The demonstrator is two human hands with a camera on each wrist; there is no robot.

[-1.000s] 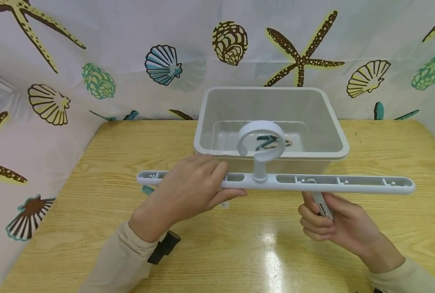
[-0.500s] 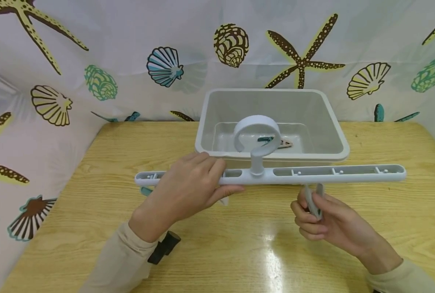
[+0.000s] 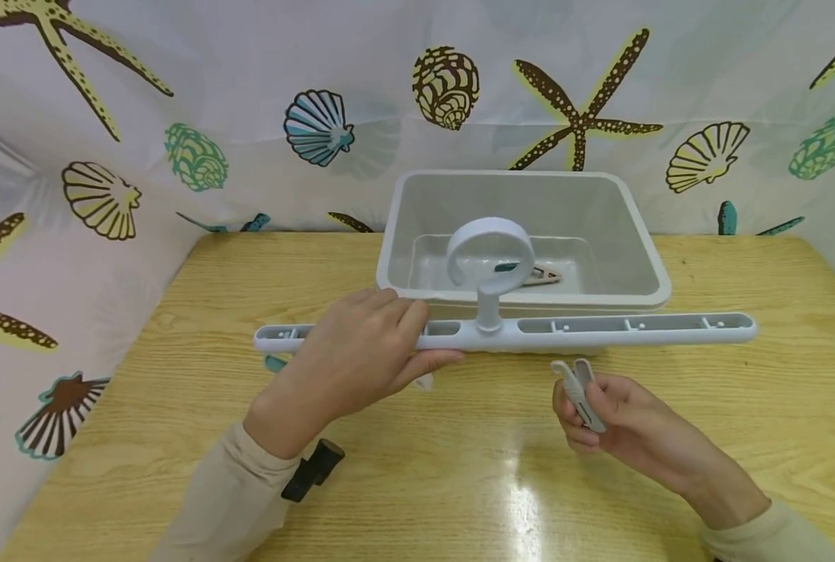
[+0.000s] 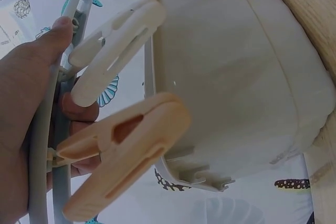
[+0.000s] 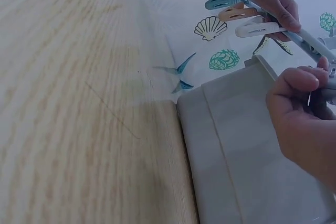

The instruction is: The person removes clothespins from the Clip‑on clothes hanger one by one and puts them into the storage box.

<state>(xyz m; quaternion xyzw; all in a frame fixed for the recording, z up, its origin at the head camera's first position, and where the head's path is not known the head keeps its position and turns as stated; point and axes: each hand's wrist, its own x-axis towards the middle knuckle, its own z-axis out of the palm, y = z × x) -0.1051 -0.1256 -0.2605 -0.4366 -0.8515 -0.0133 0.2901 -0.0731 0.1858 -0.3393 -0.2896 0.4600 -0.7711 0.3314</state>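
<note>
My left hand (image 3: 354,343) grips the left half of a pale hanger (image 3: 491,336) with a round hook, holding it level in front of the bin. Several clips hang under that half: a white clip (image 4: 118,51) and an orange clip (image 4: 131,145) in the left wrist view, and a teal clip (image 5: 223,1) at the end in the right wrist view. My right hand (image 3: 628,414) pinches a grey clip (image 3: 577,394) between thumb and fingers. The small hook at its top points up, just below the right half of the bar.
Behind the hanger a pale grey bin (image 3: 523,299) stands on the wooden table (image 3: 417,468). Inside lie a teal clip (image 3: 506,267) and a pinkish clip (image 3: 544,276), partly covered by the hanger's hook. A shell-patterned cloth (image 3: 375,117) closes off the back.
The hanger has shifted left, its right end rising a little. The grey clip, earlier overlapped by the bar, has turned in my right hand and now shows whole below it.
</note>
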